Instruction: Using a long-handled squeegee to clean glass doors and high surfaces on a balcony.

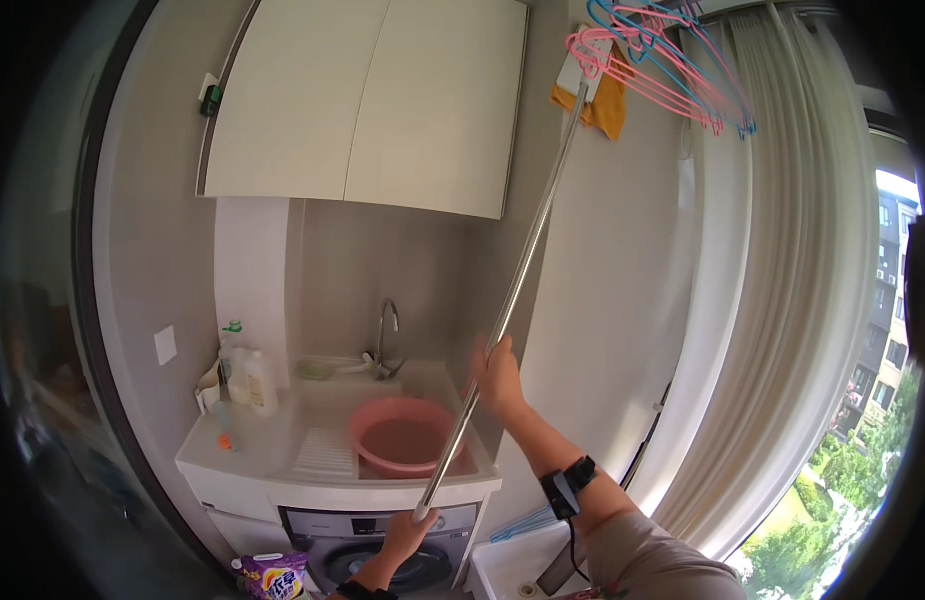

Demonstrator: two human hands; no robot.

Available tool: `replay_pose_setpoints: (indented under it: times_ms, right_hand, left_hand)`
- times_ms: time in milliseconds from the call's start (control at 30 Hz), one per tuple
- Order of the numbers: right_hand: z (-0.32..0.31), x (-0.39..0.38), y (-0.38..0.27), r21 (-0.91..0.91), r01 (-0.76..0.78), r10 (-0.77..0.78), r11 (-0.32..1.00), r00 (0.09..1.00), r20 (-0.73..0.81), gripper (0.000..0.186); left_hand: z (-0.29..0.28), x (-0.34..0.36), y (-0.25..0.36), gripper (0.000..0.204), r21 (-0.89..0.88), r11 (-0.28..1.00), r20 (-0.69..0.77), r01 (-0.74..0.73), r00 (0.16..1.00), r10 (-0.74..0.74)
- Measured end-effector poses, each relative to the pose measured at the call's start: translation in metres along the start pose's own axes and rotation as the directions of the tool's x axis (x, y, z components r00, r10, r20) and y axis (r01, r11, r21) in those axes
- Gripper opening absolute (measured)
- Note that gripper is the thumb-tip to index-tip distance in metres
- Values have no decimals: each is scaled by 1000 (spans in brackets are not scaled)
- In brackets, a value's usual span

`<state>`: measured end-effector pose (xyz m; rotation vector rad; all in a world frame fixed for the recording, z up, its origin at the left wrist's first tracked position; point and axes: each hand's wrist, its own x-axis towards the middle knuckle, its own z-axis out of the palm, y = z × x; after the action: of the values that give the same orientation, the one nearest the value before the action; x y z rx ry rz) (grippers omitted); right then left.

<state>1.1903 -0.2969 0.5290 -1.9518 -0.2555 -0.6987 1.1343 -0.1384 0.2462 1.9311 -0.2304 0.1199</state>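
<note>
Both hands are closed around a long metal pole [517, 290] that rises slantwise from the lower middle of the view up to the top right. The left hand [410, 532] grips the bottom end of the pole, just in front of the washing machine [382, 545], and the right hand [498, 378] is clamped around it higher up, with the arm stretched out and a black band on the forearm. The top end of the pole reaches a bunch of pink and blue hangers [662, 55] that hang near the ceiling, beside an orange cloth [610, 108] — I cannot tell if the tip is hooked into a hanger or only touches it. Under the pole there is a white sink [282, 440] with a faucet [386, 335], and a pink basin [404, 437] sits in it. Detergent bottles [247, 375] stand at the left side of the sink, and white wall cabinets [367, 100] hang above. A light curtain [792, 300] covers the right side, next to the window.
</note>
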Motion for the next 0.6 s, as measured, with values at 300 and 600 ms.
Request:
replay_pose_setpoints:
  times_ms: [300, 600]
  right_hand:
    - [46, -112, 23, -363, 34, -48, 931, 998, -30, 38]
    - [61, -69, 32, -421, -8, -58, 907, 988, -143, 35]
  left_hand:
    - [-10, -73, -76, 25, -337, 910, 489, 241, 871, -50]
    - [-29, -46, -43, 46, -239, 958, 547, 158, 837, -2]
